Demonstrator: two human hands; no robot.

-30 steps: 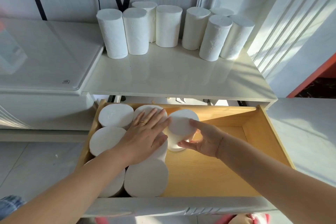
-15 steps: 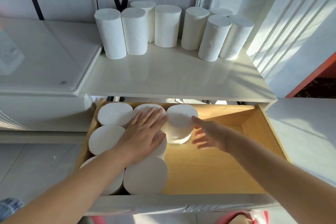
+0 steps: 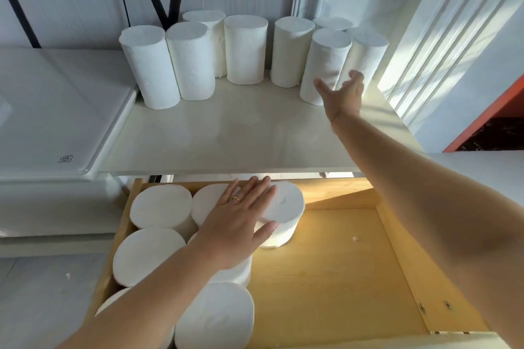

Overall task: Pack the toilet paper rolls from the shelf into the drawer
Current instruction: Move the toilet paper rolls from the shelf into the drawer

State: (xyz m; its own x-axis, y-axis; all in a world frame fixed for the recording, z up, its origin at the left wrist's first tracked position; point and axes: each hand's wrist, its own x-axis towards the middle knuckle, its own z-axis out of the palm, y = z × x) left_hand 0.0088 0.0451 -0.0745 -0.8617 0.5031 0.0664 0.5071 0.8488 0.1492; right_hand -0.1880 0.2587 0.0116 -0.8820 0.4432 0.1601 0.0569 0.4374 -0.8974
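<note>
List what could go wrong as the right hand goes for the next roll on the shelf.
1. The right hand is open at a roll packed tightly against its neighbours; pulling it out could topple them.
2. That cluster stands near the shelf end, so a knocked roll might fall off.
3. The left hand rests flat on the drawer rolls; lifting it may let the newest one tip.

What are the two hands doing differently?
The left hand lies flat, palm down, on the rolls in the drawer; the right hand reaches up to the shelf, fingers spread near a standing roll. The left wears a ring; none shows on the right. Both hold nothing.
</note>
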